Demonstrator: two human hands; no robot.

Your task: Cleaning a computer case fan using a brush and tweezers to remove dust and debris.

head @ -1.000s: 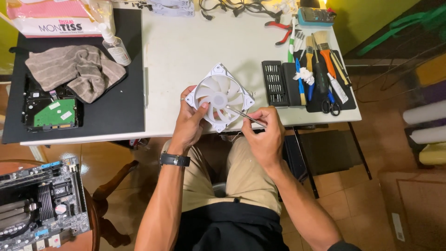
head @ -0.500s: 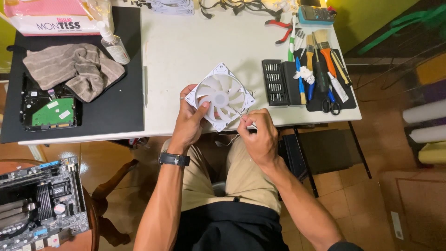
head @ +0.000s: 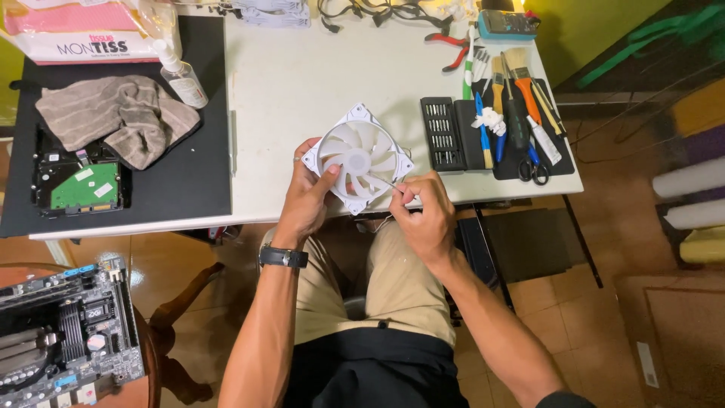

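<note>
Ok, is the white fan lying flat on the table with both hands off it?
No, the left hand grips the white fan at its edge, and the right hand works a thin tool against its frame.

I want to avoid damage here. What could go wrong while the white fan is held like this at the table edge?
1. The white fan sits at the edge of the table, steadied by the left hand; a slip might drop it.
2. The right hand holds a thin tool against the blades, which could scratch or bend one.

A home electronics repair bench: screwdriver bit set (head: pixel 442 134), brushes (head: pixel 521 75), motherboard (head: pixel 68 332).
</note>
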